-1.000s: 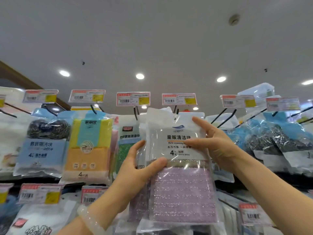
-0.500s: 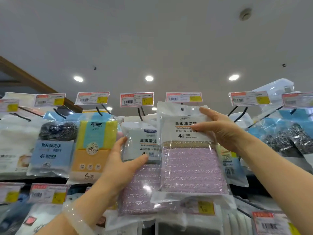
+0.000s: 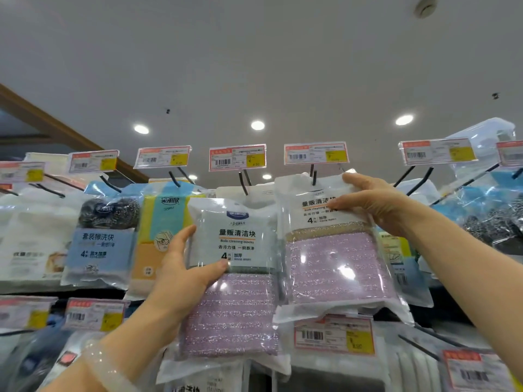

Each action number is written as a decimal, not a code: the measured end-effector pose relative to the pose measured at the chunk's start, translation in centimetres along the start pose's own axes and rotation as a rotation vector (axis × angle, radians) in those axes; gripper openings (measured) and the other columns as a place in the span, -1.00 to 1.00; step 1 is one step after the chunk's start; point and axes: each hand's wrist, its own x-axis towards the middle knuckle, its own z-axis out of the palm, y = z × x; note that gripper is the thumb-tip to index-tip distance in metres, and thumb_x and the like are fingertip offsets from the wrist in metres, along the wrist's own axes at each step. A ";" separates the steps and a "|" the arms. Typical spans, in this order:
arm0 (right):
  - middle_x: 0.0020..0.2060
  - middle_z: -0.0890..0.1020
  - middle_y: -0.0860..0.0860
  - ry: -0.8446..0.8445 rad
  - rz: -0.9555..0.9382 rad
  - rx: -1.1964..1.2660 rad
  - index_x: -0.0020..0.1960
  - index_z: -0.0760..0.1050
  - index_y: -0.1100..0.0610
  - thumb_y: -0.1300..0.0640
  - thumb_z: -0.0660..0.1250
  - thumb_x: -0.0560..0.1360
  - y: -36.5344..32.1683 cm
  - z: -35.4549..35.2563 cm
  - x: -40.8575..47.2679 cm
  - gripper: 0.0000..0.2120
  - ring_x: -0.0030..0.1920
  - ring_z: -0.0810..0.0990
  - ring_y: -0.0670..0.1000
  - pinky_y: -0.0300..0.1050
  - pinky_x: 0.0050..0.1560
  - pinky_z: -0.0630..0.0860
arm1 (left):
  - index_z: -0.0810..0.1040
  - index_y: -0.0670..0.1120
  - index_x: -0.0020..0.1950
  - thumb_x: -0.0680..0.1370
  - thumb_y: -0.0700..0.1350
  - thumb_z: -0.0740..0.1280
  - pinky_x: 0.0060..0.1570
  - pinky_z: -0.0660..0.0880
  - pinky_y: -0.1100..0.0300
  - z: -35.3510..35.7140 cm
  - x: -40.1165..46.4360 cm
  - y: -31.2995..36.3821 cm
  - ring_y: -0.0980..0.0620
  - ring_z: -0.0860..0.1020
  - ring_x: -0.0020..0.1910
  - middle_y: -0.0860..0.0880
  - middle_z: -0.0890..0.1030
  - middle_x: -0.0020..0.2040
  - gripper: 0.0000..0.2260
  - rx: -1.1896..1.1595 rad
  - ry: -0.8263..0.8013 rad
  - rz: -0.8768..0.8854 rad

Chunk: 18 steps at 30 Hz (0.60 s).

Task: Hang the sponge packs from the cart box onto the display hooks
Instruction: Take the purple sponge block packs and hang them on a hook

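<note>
I have two sponge packs up at the hooks. My right hand (image 3: 379,206) pinches the top of the right pack (image 3: 334,244), thumb on the printed card and fingers (image 3: 358,179) laid along the upper edge, just beside the hook (image 3: 313,178) whose black tip shows through the header; it looks threaded or nearly so, though I cannot tell if it hangs on its own. My left hand (image 3: 184,275) holds the left pack (image 3: 235,273) lower down, thumb pressed across the front under the label and fingers curled round its left edge, below its hook (image 3: 242,183) and not clearly on it. I judge these packs light and squashy: soft sponge inside glossy film that crinkles and slips, with a thin header that could tear at the hole if tugged. The best hold is high, either side of the hole, so the header stays flat and the hole faces the hook tip; holding by the sponge, as my left does, lets the top flop. By count: two purple packs in my hands, six red-and-yellow price tags (image 3: 237,157) fully or mostly shown along the top row with more cut off at the edges, one scourer pack (image 3: 109,233) and one yellow-and-teal pack (image 3: 167,222) left of my left fingers, more blue scourer packs beyond my right.
</note>
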 end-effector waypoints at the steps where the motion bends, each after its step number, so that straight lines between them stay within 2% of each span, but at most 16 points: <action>1: 0.40 0.26 0.24 0.008 0.009 -0.003 0.48 0.12 0.17 0.31 0.52 0.11 0.2 0.0 0.1 0.02 -0.05 0.64 0.15 -0.19 -0.29 0.64 | 0.30 0.22 0.26 0.36 -0.29 0.46 -0.04 0.57 -0.06 -0.3 0.0 0.0 -0.11 0.60 0.02 -0.05 0.57 0.11 -0.35 -0.009 0.010 0.006; 3: 0.40 0.25 0.25 0.022 0.043 -0.037 0.49 0.12 0.16 0.32 0.51 0.17 1.0 0.0 0.4 -0.02 -0.05 0.62 0.15 -0.18 -0.32 0.62 | 0.30 0.23 0.21 0.37 -0.30 0.45 -0.14 0.58 0.00 -0.9 0.0 0.1 -0.09 0.60 0.00 -0.03 0.55 0.11 -0.38 -0.031 0.034 0.024; 5: 0.40 0.26 0.25 0.045 0.096 -0.197 0.49 0.13 0.13 0.25 0.52 0.25 2.1 0.2 1.2 -0.09 0.14 0.53 0.21 -0.04 -0.05 0.59 | 0.29 0.23 0.21 0.39 -0.31 0.43 -0.10 0.58 -0.04 -1.4 0.1 0.3 -0.10 0.59 0.02 -0.03 0.54 0.13 -0.39 -0.045 0.038 0.036; 7: 0.39 0.25 0.23 0.190 0.105 -0.551 0.47 0.16 0.13 0.11 0.51 0.32 3.1 0.9 1.9 -0.16 0.30 0.37 0.24 0.09 0.29 0.39 | 0.29 0.21 0.23 0.39 -0.32 0.42 -0.08 0.58 -0.04 -1.6 0.1 0.4 -0.09 0.58 0.03 -0.03 0.54 0.13 -0.39 -0.041 0.033 0.046; 8: 0.36 0.25 0.22 0.297 0.070 -0.746 0.46 0.20 0.12 0.04 0.50 0.33 3.6 1.4 2.1 -0.20 0.33 0.32 0.24 0.11 0.34 0.31 | 0.28 0.20 0.26 0.39 -0.32 0.42 -0.11 0.58 -0.02 -1.6 0.1 0.5 -0.08 0.58 0.02 -0.02 0.54 0.11 -0.38 -0.035 0.030 0.046; 10: 0.28 0.34 0.16 0.445 -0.139 -0.961 0.34 0.36 0.08 -0.06 0.47 0.33 4.3 2.9 2.0 -0.35 0.29 0.33 0.18 0.08 0.30 0.32 | 0.27 0.18 0.31 0.40 -0.31 0.42 -0.21 0.57 0.06 -1.7 0.1 0.7 -0.06 0.59 -0.02 0.01 0.54 0.07 -0.36 -0.044 0.026 0.042; 11: 0.22 0.43 0.13 0.422 -0.246 -0.979 0.25 0.45 0.07 -0.09 0.45 0.33 4.4 3.5 1.8 -0.45 0.25 0.39 0.14 0.05 0.26 0.36 | 0.27 0.18 0.32 0.40 -0.30 0.42 -0.22 0.56 0.08 -1.7 0.1 0.8 -0.06 0.59 -0.02 0.01 0.54 0.07 -0.36 -0.056 0.024 0.043; 13: 0.08 0.55 0.09 0.190 -0.286 -0.995 0.16 0.54 0.06 -0.15 0.44 0.32 4.8 4.3 1.2 -0.51 0.13 0.51 0.06 -0.04 0.16 0.44 | 0.27 0.20 0.29 0.40 -0.30 0.42 -0.15 0.58 0.01 -1.8 0.2 0.8 -0.09 0.60 0.01 -0.02 0.54 0.10 -0.37 -0.079 0.019 0.037; 15: 0.16 0.45 0.07 -0.046 -0.137 -1.070 0.29 0.45 -0.02 -0.22 0.46 0.27 5.7 4.8 0.5 -0.35 0.16 0.42 0.02 0.01 0.27 0.38 | 0.28 0.23 0.24 0.40 -0.29 0.42 -0.06 0.58 -0.07 -1.8 0.2 0.8 -0.11 0.60 0.04 -0.05 0.55 0.13 -0.39 -0.093 0.001 0.030; 17: 0.28 0.27 0.05 -0.118 -0.037 -1.141 0.37 0.31 -0.12 -0.23 0.48 0.23 6.7 4.9 0.1 -0.23 0.32 0.27 0.10 0.12 0.41 0.23 | 0.28 0.25 0.22 0.40 -0.29 0.43 -0.01 0.57 -0.11 -1.6 0.2 0.7 -0.12 0.60 0.05 -0.07 0.56 0.14 -0.39 -0.096 -0.017 0.033; 18: 0.30 0.24 0.04 -0.133 -0.019 -1.197 0.38 0.29 -0.17 -0.23 0.47 0.24 7.3 4.9 -0.1 -0.24 0.35 0.23 0.13 0.16 0.42 0.21 | 0.29 0.25 0.22 0.39 -0.29 0.44 0.01 0.57 -0.12 -1.4 0.1 0.7 -0.13 0.60 0.05 -0.07 0.56 0.14 -0.39 -0.092 -0.022 0.034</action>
